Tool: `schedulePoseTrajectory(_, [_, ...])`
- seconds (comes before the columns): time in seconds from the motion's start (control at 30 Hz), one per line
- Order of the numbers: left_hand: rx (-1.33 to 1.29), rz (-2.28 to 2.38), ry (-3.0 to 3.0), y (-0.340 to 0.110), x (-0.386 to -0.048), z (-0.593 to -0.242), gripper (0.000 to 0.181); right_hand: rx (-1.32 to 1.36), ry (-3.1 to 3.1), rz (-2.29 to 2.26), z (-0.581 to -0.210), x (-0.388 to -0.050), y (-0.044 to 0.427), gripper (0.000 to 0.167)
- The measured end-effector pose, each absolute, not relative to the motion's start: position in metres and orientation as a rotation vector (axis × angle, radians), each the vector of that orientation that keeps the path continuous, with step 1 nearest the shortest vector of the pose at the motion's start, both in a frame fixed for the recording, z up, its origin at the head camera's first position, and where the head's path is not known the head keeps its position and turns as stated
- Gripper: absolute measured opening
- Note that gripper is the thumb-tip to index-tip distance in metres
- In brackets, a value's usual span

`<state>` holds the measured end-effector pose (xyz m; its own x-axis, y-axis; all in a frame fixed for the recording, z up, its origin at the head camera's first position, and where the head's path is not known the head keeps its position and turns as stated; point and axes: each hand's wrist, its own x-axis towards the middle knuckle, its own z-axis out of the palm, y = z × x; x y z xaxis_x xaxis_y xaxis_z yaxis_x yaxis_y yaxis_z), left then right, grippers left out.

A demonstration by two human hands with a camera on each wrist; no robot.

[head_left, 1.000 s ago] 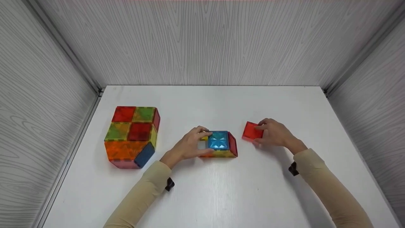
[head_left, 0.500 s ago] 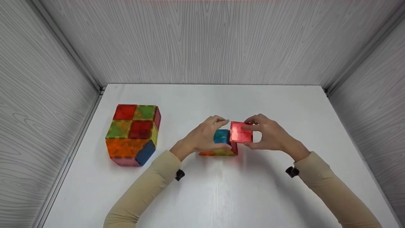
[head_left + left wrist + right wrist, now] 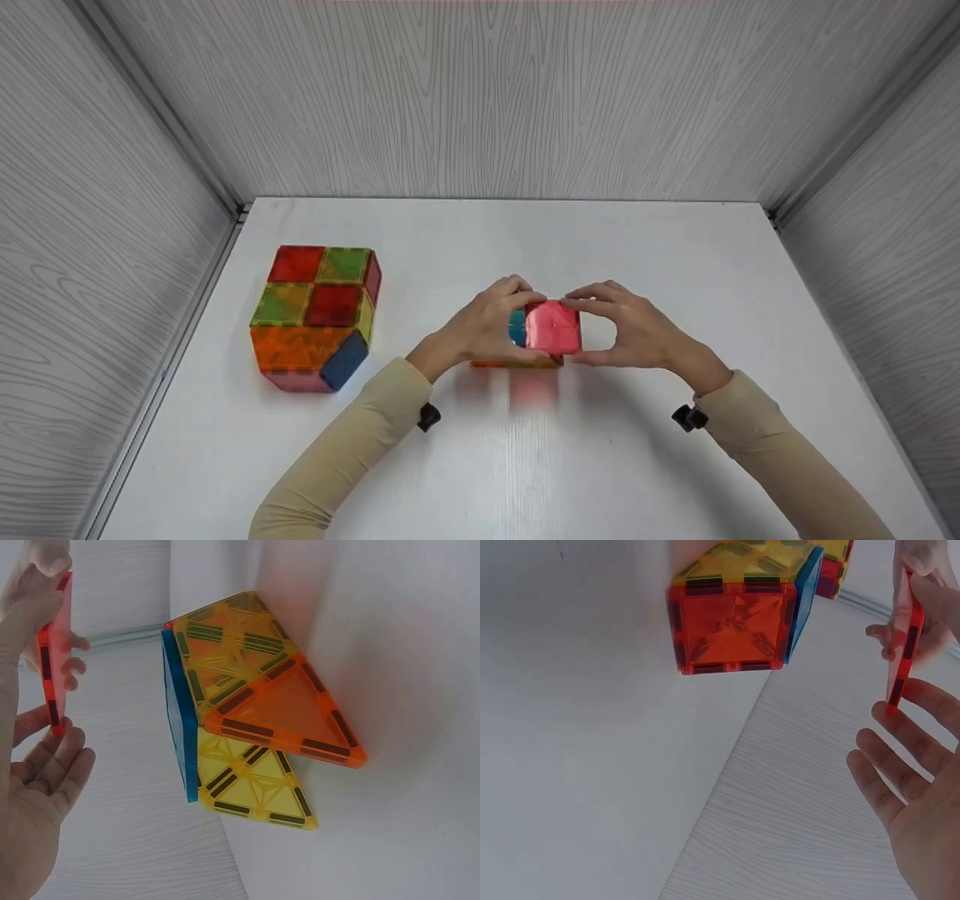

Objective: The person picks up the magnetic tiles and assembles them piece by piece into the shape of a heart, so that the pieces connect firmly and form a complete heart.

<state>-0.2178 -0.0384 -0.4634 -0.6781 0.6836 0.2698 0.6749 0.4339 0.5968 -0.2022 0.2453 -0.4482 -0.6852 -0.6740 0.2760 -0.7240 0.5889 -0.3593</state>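
Between both hands a square red magnetic tile is held level above a small magnetic-tile structure. The left hand pinches its front and back edges near the left side, and the right hand grips the same edges near the right corners. Beneath, the structure has a blue square tile on top, yellow triangle tiles, an orange triangle tile at its left end and a red square tile at its right end. A gap separates the held tile from the structure in both wrist views.
A larger block of magnetic tiles in red, green, yellow, orange and blue stands to the left on the white table. Grey wood-grain panels enclose the table at the back and sides.
The right hand has lifted the red tile from the table and carried it left over the small structure. The left hand has moved from the structure to the tile's left side.
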Motion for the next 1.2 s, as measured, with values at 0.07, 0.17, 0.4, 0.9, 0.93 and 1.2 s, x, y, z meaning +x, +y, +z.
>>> schedulePoseTrajectory(0.07, [1.274,1.097,2.648,-0.040,-0.217,-0.465,0.076,1.188,-2.684,0.744,-0.450,-0.201,0.247,0.071])
schedulePoseTrajectory(0.17, [1.299,1.015,2.666,-0.040,-0.214,-0.463,0.075,1.217,-2.638,0.782,-0.451,-0.200,0.244,0.069])
schedulePoseTrajectory(0.4, [1.305,0.900,2.694,-0.044,-0.209,-0.452,0.072,1.237,-2.614,0.830,-0.449,-0.200,0.231,0.077])
schedulePoseTrajectory(0.9, [0.785,1.086,2.619,-0.109,-0.216,-0.496,0.079,0.941,-3.013,0.971,-0.499,-0.218,0.224,0.091])
schedulePoseTrajectory(0.93, [0.758,1.075,2.618,-0.111,-0.216,-0.499,0.079,0.932,-3.031,0.979,-0.503,-0.219,0.223,0.093])
schedulePoseTrajectory(1.2, [0.647,1.049,2.584,-0.110,-0.222,-0.513,0.078,0.881,-3.122,1.047,-0.516,-0.227,0.219,0.097])
